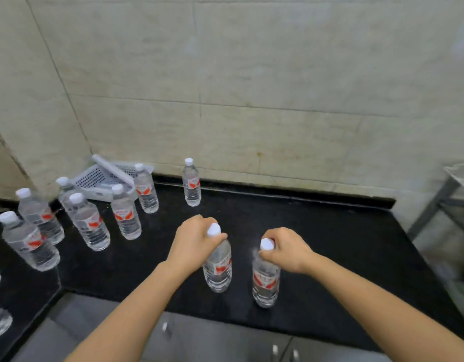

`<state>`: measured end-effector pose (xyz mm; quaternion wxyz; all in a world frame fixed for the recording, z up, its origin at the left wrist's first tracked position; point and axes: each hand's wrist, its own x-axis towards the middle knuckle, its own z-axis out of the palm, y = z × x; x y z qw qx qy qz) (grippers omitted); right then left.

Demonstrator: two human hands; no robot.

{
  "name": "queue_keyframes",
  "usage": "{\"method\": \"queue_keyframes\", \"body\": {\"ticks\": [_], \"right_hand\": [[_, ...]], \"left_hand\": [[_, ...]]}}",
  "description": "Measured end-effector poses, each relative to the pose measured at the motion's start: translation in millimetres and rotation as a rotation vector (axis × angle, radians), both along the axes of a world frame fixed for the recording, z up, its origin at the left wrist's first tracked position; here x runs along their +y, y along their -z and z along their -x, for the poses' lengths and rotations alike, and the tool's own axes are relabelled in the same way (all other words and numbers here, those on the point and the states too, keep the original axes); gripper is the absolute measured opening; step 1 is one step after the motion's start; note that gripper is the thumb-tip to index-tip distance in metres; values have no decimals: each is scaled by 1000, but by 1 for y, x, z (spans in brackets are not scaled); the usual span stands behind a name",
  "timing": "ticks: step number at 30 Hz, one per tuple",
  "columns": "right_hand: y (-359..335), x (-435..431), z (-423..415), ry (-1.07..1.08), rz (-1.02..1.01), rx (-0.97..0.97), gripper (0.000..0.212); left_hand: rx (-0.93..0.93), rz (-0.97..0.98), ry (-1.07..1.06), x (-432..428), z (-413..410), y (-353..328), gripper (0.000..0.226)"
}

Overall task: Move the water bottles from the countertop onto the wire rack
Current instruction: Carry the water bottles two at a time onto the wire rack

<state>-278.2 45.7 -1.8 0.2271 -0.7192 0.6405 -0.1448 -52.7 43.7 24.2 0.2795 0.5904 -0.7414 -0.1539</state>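
Observation:
Two clear water bottles with white caps and red labels stand upright near the front of the black countertop (330,252). My left hand (193,242) grips the neck of the left bottle (218,270) just under its cap. My right hand (287,250) grips the neck of the right bottle (265,280) the same way. Several more bottles stand to the left, among them one alone by the wall (191,185) and one at the far left (29,241). Part of the metal wire rack (440,197) shows at the right edge.
A white perforated plastic basket (102,178) lies tilted in the back left corner behind the bottles. A tiled wall runs along the back of the counter. Grey cabinet doors with handles (275,350) sit below the counter's front edge.

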Motion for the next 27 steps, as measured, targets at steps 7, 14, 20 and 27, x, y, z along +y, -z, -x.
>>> {"method": "queue_keyframes", "body": {"ticks": [7,14,20,27], "right_hand": [[-47,79,124,244,96,-104,16],[-101,146,255,412,232,-116,5],[-148,203,379,482,356,-164,7],[-194,247,503,609,488,-159,13]], "left_hand": [[19,54,252,16,138,-27,23],[237,90,377,59,289,-59,14],[431,54,467,102,421,-99,9],[684,-7,591,128,569,-148,25]]}}
